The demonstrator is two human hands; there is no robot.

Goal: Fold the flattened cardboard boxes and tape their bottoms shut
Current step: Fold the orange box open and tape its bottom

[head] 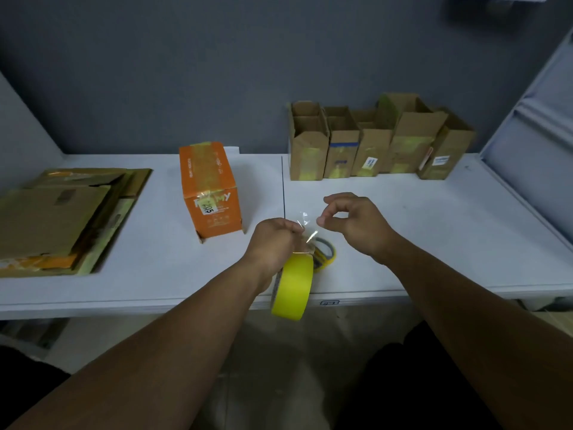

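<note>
My left hand (274, 240) grips a yellow tape roll (293, 285) that hangs over the table's front edge. A short clear strip of tape (305, 226) sticks up from the roll between my hands. My right hand (352, 223) hovers just right of the strip, thumb and forefinger curled close together and holding nothing. An orange box (210, 190) stands folded on the white table (434, 237), taped along its top. A stack of flattened cardboard boxes (65, 218) lies at the left.
Several folded brown boxes (378, 141) with yellow tape stand in a row against the grey back wall. A second, thinner tape roll (325, 251) lies on the table behind the yellow roll. A seam (282, 184) splits the table top.
</note>
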